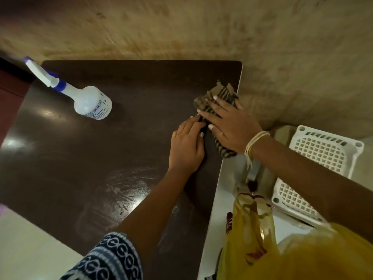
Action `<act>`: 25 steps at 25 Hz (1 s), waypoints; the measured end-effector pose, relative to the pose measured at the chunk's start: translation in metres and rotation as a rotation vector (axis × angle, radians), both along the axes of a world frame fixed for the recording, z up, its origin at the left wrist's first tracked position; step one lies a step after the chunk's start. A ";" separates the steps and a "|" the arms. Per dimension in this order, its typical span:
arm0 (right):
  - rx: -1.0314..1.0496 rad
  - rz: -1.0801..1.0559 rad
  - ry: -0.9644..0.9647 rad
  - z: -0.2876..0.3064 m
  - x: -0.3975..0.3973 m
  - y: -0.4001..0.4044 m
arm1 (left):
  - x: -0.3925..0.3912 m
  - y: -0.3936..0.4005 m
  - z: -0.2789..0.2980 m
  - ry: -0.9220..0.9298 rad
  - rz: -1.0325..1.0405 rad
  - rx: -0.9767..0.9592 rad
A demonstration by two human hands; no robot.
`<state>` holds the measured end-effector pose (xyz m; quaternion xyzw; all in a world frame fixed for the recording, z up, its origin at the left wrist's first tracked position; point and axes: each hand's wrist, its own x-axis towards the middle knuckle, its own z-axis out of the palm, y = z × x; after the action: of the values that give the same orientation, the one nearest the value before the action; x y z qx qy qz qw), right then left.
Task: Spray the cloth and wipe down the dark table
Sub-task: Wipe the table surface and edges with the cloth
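Cloth (217, 102), striped and folded, lies at the far right edge of the dark counter (121, 158). My right hand (228, 122) presses it flat, fingers straight. My left hand (186, 146) touches its near edge, fingers relaxed. Spray bottle (84, 100) stands well apart, far left.

The spray bottle (88, 100) stands far left on the tabletop (101, 150); the cloth (217, 110) lies at its right edge, a basket (323, 150) beyond.
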<state>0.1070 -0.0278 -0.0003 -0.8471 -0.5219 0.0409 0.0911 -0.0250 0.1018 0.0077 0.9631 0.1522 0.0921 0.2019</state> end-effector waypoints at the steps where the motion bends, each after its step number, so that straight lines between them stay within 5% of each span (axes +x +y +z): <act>1: -0.029 0.005 -0.021 0.001 0.016 0.006 | 0.001 0.001 0.000 0.002 -0.001 -0.002; 9: -0.089 -0.267 0.020 0.009 0.095 0.054 | 0.000 0.002 0.001 0.008 -0.005 -0.017; 17: -0.057 -0.290 -0.021 0.012 0.004 0.034 | -0.027 0.003 0.016 -0.116 -0.082 -0.173; 25: -0.147 -0.368 -0.067 0.019 -0.119 0.030 | -0.192 0.081 0.037 -0.118 -0.109 -0.313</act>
<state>-0.0125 0.0018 0.0183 -0.9335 -0.3566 0.0334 0.0177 -0.2167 0.1831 0.0443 0.9196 0.1000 0.1124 0.3629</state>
